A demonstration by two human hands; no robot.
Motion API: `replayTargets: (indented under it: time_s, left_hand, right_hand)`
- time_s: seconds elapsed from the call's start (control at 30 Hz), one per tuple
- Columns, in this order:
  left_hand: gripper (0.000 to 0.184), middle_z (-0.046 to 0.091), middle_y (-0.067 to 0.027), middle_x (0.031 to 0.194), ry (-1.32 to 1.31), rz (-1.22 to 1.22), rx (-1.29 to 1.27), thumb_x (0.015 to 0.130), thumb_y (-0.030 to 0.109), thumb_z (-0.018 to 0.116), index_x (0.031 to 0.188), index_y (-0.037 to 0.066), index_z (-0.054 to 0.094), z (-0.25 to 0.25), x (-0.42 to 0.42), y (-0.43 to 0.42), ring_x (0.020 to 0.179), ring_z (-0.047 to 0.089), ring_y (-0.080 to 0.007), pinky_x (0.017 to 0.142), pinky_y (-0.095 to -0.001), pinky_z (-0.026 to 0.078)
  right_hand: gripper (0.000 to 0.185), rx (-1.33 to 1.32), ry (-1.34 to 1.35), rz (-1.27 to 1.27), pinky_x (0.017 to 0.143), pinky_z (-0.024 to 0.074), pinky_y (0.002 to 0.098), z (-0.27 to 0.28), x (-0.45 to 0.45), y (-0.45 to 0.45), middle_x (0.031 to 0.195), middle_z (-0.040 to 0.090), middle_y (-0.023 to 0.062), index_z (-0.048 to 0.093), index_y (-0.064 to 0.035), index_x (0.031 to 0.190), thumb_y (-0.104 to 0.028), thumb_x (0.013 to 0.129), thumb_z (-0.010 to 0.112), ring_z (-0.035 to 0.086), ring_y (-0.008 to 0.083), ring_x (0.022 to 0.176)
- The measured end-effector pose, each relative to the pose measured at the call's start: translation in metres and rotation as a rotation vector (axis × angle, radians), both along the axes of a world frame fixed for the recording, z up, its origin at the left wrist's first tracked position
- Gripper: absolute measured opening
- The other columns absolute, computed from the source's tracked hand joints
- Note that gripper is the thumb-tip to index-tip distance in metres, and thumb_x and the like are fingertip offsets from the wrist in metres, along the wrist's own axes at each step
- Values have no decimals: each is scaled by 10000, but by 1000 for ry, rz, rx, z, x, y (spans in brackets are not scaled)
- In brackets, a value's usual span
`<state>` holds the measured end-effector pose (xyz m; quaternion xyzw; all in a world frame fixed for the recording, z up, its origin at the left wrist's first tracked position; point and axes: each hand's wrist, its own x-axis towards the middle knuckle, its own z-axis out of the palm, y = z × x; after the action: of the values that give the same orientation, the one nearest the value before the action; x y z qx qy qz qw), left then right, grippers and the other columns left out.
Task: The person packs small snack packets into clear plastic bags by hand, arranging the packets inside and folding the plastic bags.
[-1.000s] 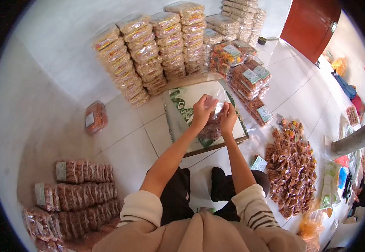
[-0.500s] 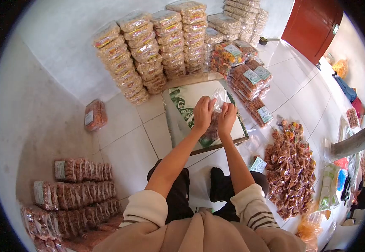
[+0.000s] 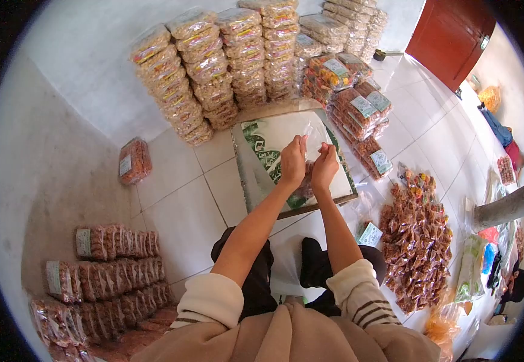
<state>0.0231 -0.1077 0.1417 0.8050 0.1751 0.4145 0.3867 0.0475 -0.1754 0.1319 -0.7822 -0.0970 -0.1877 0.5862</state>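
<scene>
So both hands are over the low table (image 3: 250, 181), left hand (image 3: 293, 161) and right hand (image 3: 324, 169) each with fingers curled in, pinching the clear top of a bag (image 3: 307, 179). Bag's on the table right between them, brown stuff in its lower part, partly hidden by the hands. Tall stacks (image 3: 207, 75) of packs stand just past the table, a big pile (image 3: 417, 244) of small brown bags lies off to the right, and there are rows (image 3: 108, 273) of brown packs at lower left
</scene>
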Motion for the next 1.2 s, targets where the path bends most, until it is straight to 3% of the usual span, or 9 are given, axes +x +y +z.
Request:
replayTargets:
  time_s: [0.2,0.37,0.47,0.7,0.77,0.93,1.07,1.17,1.2]
  left_hand:
    - [268,470,-161,543,-104,-88,-101,878,202,462,712,-8,476,-2,4,5,486,487,-295,498,-352,377]
    - [312,525,-71,551,-48,-156,-272,785,255,622,644,2,506,-4,5,9,495,467,-92,479,-275,370]
    - [301,541,-113,531,-186,-176,-322,743,244,662,657,-18,543,-4,7,7,458,507,-141,456,-280,385]
    - [272,556,-89,532,-115,-146,-271,743,223,663,658,-8,548,5,3,6,455,513,-142,461,-270,393]
    - [259,517,-34,502,-60,-118,-163,749,217,663,654,8,544,4,2,6,448,425,-52,425,-235,332]
    - [265,511,-23,499,-123,-149,-312,763,207,651,642,8,523,4,4,5,458,441,-55,437,-226,344]
    - [289,503,-19,491,-148,-161,-367,772,193,643,626,9,476,0,4,4,461,464,-58,431,-225,359]
    - [305,497,-24,496,-153,-163,-346,778,184,637,616,7,449,-1,3,4,463,470,-57,416,-233,360]
    - [305,497,-24,496,-156,-163,-346,778,184,637,616,7,449,0,2,3,463,470,-57,416,-233,360]
  right_hand:
    - [179,-74,4,2,522,426,356,1,5,-1,657,569,150,498,-26,831,-176,899,429,564,279,556]
    - [197,4,-42,9,515,420,355,3,2,2,637,559,148,498,-24,807,-187,899,435,562,277,552]
    - [206,13,-39,33,509,410,356,4,3,1,618,541,140,495,-21,796,-191,898,440,547,270,543]
    - [310,-61,-131,14,479,365,347,3,7,-8,587,501,134,485,4,682,-216,896,445,464,254,490]
    - [338,-86,-83,10,471,355,345,0,8,-13,572,490,133,481,7,659,-231,896,447,446,248,477]
    - [396,-70,120,160,468,345,338,2,16,-13,535,462,136,494,9,636,-295,887,463,394,202,461]
    - [338,-101,236,221,476,357,343,-9,26,-13,552,498,122,507,5,685,-290,849,537,416,177,474]
    - [281,79,36,174,465,351,328,-18,33,-9,542,507,78,511,-5,756,-264,802,612,421,151,473]
    - [270,63,185,181,449,338,307,-14,32,-10,543,505,58,508,-12,787,-252,786,632,416,132,466]
